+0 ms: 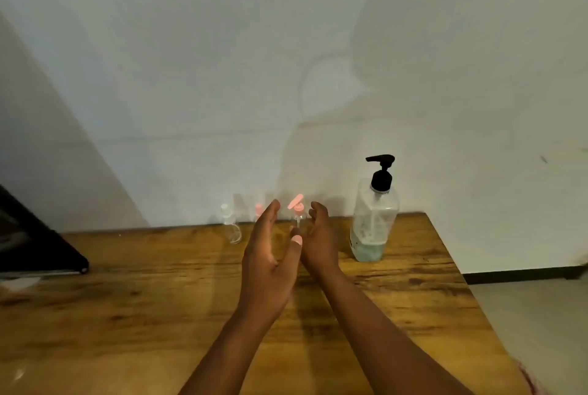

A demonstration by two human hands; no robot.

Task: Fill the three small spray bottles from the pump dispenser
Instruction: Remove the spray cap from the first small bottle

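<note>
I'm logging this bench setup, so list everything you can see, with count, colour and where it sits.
Pump dispenser: one, clear with black pump, little liquid at the bottom, back right of table.
Small bottles: three, at the back edge; clear-capped one leftmost, pink-capped one behind the left hand, one with open pink flip cap between the hands.
Table: one, brown wood.
Dark object: one, black, far left edge.
Wall: white, behind.
Left hand: open, palm inward.
Right hand: fingers loosely curled, beside the open bottle.
</note>
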